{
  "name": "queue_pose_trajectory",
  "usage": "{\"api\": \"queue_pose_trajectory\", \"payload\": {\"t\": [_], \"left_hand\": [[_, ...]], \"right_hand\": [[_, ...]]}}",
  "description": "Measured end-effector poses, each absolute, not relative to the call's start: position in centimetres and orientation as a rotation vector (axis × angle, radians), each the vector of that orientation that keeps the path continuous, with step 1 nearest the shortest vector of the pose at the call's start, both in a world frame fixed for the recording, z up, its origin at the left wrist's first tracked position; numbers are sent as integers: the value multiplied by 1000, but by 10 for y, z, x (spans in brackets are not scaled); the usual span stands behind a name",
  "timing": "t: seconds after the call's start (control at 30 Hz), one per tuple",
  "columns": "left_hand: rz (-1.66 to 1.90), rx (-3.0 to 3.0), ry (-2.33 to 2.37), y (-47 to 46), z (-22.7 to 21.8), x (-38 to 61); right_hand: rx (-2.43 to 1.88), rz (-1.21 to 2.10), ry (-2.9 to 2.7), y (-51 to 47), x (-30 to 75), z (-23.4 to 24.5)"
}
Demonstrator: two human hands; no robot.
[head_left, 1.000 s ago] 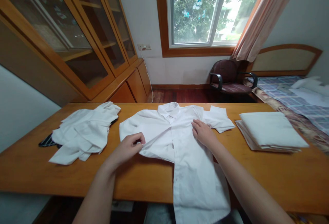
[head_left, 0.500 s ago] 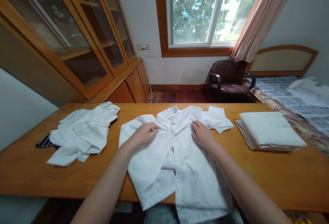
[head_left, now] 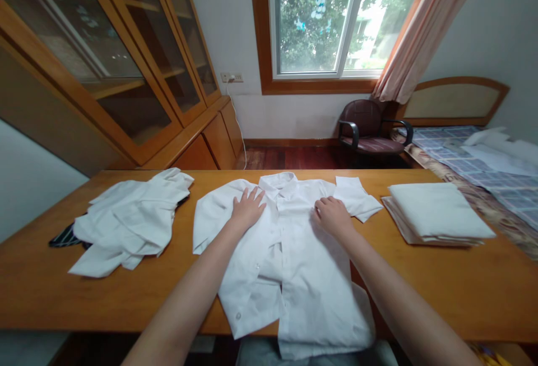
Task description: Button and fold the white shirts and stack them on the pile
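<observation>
A white short-sleeved shirt (head_left: 290, 254) lies face up in the middle of the wooden table (head_left: 454, 276), collar away from me, its hem hanging over the near edge. My left hand (head_left: 249, 207) rests flat on the shirt's left chest panel, fingers spread. On the right chest panel, near the sleeve, my right hand (head_left: 333, 216) presses down with its fingers curled under. Neither hand holds anything up.
A crumpled heap of white clothes (head_left: 130, 217) lies on the table's left, over a dark striped cloth (head_left: 63, 237). A stack of folded white cloth (head_left: 435, 214) sits at the right. Behind the table stand a glass-doored cabinet (head_left: 126, 63), an armchair (head_left: 370, 128) and a bed (head_left: 483, 158).
My left hand let go of the shirt's left front panel, which it had pulled across, and moved up to lie flat near the collar. The right hand stayed nearly in place.
</observation>
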State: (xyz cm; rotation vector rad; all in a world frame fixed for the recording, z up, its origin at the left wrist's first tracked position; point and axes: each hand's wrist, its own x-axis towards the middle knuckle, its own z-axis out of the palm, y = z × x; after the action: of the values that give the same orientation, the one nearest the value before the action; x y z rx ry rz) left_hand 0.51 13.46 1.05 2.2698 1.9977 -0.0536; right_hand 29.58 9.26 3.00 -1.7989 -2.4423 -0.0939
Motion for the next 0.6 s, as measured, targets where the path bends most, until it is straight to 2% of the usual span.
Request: {"api": "queue_pose_trajectory", "payload": {"t": [0.13,0.3,0.43,0.6], "left_hand": [[73,2318,2002,135,7,10],[355,2669,1619,138,16,12],[308,2661,1473,147,22,14],[218,2632,1621,157,14,20]], "right_hand": [[-1561,-39,-2391,109,275,26],[-1478,114,-2420,135,250,17],[-1526,183,-2478,151,242,15],[-1481,153,-2500,159,241,7]]}}
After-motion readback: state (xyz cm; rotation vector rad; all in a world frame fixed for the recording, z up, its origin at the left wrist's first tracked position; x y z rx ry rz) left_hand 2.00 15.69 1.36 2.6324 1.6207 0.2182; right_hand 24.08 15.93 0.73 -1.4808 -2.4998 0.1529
